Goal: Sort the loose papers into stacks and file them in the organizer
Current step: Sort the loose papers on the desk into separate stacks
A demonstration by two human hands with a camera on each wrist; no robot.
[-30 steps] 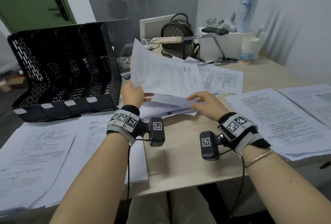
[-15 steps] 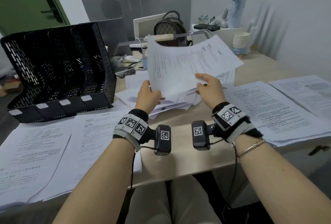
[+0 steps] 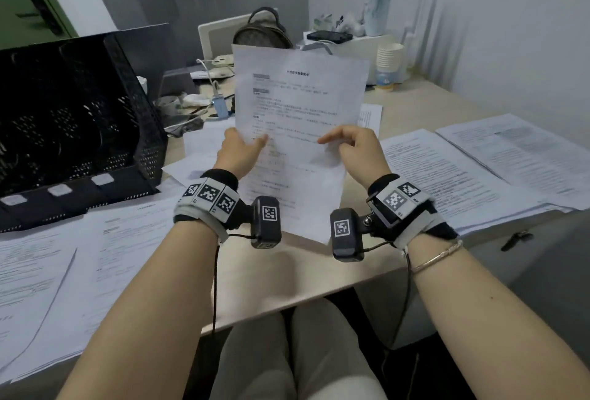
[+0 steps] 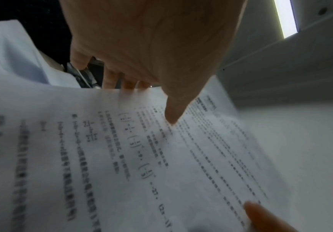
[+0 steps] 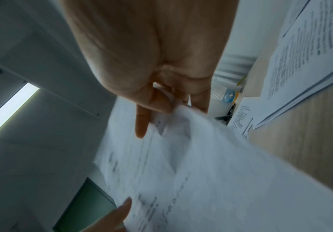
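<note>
Sheet [image 3: 300, 118] raised upright over wooden desk [image 3: 287, 272], both hands gripping.

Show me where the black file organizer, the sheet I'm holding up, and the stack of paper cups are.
black file organizer [image 3: 134, 131], head view, its perforated right side wall.
held sheet [image 3: 300, 102], head view, printed upper middle.
stack of paper cups [image 3: 389, 57], head view, side of the stack.

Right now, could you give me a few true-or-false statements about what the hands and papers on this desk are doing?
1. Both hands, left and right, hold the raised sheet. True.
2. The black organizer is full of papers. False: no papers show in its slots.
3. Paper stacks lie on the desk at the right. True.
4. The paper cups lie tipped over. False: they stand stacked upright.
</note>
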